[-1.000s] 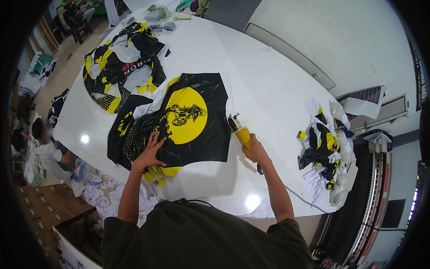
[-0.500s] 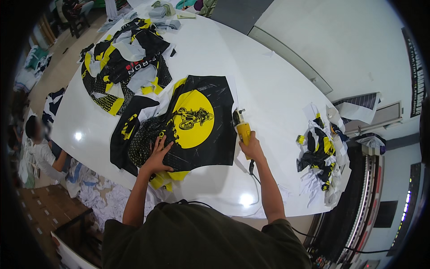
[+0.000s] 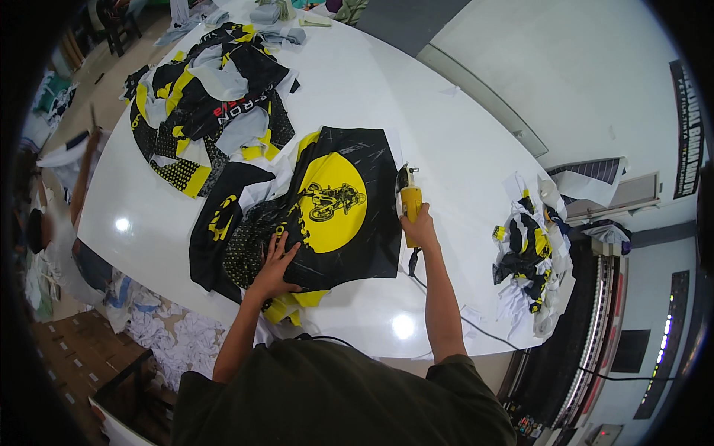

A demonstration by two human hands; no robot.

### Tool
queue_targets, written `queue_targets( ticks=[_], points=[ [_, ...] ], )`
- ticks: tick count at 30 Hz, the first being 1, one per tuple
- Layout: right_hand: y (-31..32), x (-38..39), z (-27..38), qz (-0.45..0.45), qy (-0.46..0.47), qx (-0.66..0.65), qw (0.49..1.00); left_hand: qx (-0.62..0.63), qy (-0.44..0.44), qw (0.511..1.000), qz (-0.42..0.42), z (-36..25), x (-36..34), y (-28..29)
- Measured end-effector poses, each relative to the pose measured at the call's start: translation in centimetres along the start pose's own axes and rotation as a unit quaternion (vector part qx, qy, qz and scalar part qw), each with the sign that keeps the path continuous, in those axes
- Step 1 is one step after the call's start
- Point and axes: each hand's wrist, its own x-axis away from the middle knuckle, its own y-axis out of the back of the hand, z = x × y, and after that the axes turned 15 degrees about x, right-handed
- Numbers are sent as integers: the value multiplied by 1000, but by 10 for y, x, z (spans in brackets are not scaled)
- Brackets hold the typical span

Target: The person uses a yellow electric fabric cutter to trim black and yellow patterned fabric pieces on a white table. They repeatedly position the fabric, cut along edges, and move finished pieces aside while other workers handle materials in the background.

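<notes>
A black fabric panel (image 3: 375, 245) with a yellow disc and a motorbike print lies flat on the white table (image 3: 461, 282). My left hand (image 3: 276, 269) presses on its left part with the fingers spread. In my right hand (image 3: 421, 228) is a yellow handheld electric fabric cutter (image 3: 410, 201), gripped round its body. The cutter's metal head is beside the panel's right edge; whether the blade touches the cloth I cannot tell. A dark cord runs from the cutter's rear end across the table to the right. Dotted black and yellow cloth (image 3: 245, 249) lies by my left hand.
Printed black, yellow and grey cloth pieces (image 3: 212, 104) are heaped at the far left. Scraps (image 3: 528, 256) lie at the table's right end. Folded cloth (image 3: 279, 13) sits at the far edge. Beyond the left edge, a person (image 3: 63, 230) bends over white cloth; a wall stands at right.
The cutter in my right hand has moved slightly along the panel's right edge, toward its far corner. My left hand stays on the cloth. The person at left has raised an arm.
</notes>
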Motion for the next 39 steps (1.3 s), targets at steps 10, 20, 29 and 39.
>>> queue_targets(
  ticks=[10,20,29,39],
  points=[
    [-12,-43,25,-54,-61,-15,997,-12,-19,1000,-13,-3,3,5],
    [-7,49,-34,-2,-22,0,1000,-145,98,984,11,-13,51,57],
    [-8,113,-45,27,32,-1,999,-181,6,983,-6,-32,15,-18],
    [-10,78,-28,23,34,0,999,-177,88,977,84,-43,21,-42]
  ],
)
